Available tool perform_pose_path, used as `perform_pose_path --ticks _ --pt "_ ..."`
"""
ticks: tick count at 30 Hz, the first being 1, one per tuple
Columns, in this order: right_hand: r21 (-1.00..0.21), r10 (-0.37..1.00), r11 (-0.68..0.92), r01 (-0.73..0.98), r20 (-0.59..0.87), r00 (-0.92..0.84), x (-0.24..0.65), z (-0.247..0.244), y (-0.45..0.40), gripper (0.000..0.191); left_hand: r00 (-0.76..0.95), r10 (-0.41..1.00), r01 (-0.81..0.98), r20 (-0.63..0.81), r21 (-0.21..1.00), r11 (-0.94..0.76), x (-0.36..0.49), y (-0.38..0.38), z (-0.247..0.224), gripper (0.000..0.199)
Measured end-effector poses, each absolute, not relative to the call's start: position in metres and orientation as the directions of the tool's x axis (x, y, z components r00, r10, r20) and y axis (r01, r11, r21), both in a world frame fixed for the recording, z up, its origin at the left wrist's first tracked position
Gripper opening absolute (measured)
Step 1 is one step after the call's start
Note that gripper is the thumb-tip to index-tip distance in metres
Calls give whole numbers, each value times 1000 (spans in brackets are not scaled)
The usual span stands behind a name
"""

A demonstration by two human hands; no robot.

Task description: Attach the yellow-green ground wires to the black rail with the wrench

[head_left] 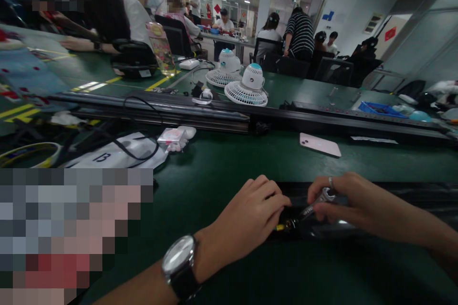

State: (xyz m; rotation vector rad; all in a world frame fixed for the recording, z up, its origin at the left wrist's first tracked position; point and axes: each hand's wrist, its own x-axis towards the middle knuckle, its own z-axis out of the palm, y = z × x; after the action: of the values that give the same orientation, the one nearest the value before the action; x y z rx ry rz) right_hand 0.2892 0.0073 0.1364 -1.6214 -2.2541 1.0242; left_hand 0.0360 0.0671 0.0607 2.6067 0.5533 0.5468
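Observation:
My right hand (343, 202) is closed on a metal wrench (313, 206), its fingers round the upper end. The wrench's lower end meets a small dark fitting (291, 224) beside a short yellow piece (281, 227). Just to the left, my left hand (255, 207), with a watch on its wrist, rests with bent fingers at the edge of a long black part (393, 190). Whatever its fingertips grip is hidden behind the hand.
Beyond my hands a pink phone (320, 145) lies on the green table (222, 162). Dark metal bars (214, 116) cross the table, with two white fans (246, 86) behind. At left are a white bag (118, 151) and a cable. Other people sit and stand further back.

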Motion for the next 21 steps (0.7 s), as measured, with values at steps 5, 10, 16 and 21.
perform_pose_path --ticks 5,10,16,21 --pt "-529 858 265 806 -252 -448 278 156 17 14 848 455 287 273 486 -826 35 66 61 23" --pt "-436 799 406 804 -259 -543 263 172 25 16 843 467 288 267 510 -811 34 65 63 21" --pt "-260 752 536 803 -286 -594 245 182 30 14 844 456 273 284 505 -819 34 64 67 17" --pt "-156 702 620 769 -329 -632 238 180 30 15 849 429 265 309 454 -851 34 63 68 15"
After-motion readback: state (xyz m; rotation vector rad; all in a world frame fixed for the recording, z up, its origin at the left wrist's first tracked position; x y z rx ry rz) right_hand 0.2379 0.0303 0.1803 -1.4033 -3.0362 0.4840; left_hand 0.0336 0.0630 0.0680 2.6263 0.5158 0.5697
